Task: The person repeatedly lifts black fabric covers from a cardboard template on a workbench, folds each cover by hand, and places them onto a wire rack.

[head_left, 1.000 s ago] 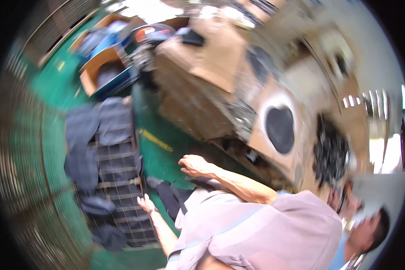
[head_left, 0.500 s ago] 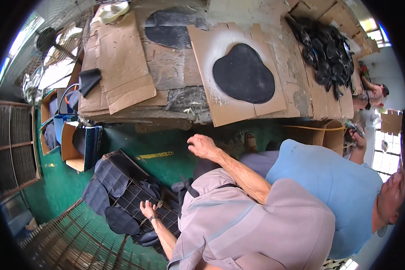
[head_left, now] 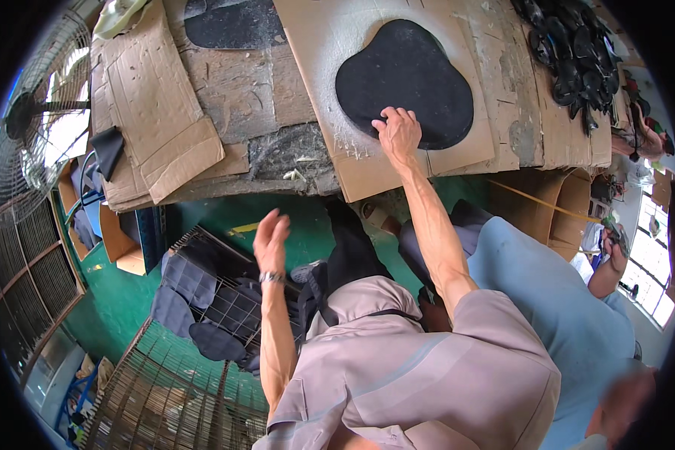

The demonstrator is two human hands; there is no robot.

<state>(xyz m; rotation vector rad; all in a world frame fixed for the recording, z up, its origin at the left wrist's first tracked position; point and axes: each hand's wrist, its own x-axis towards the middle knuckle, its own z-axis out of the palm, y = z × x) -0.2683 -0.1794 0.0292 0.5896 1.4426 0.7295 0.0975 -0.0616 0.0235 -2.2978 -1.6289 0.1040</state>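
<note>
A black, rounded pad with a wavy outline (head_left: 405,75) lies flat on a cardboard sheet (head_left: 319,45) dusted with white. My right hand (head_left: 399,136) reaches over the pad's near edge, its bent fingers apart and at the pad's surface. Whether the fingertips press on it I cannot tell. My left hand (head_left: 271,244) is raised in front of the table, slightly blurred, fingers loosely apart and nothing in them. Below and left of it, several dark pads (head_left: 217,341) lie on a wire rack (head_left: 236,311).
Another dark pad (head_left: 236,26) lies at the table's far side. Black pieces (head_left: 577,56) are heaped at the right. A co-worker in blue (head_left: 547,285) is close on my right, holding a tool with a yellow hose (head_left: 540,201). A fan (head_left: 34,112) and boxes (head_left: 120,236) stand at left.
My right hand has moved forward from before the table to the black pad. My left hand has risen from the wire rack toward the table. The view has shifted.
</note>
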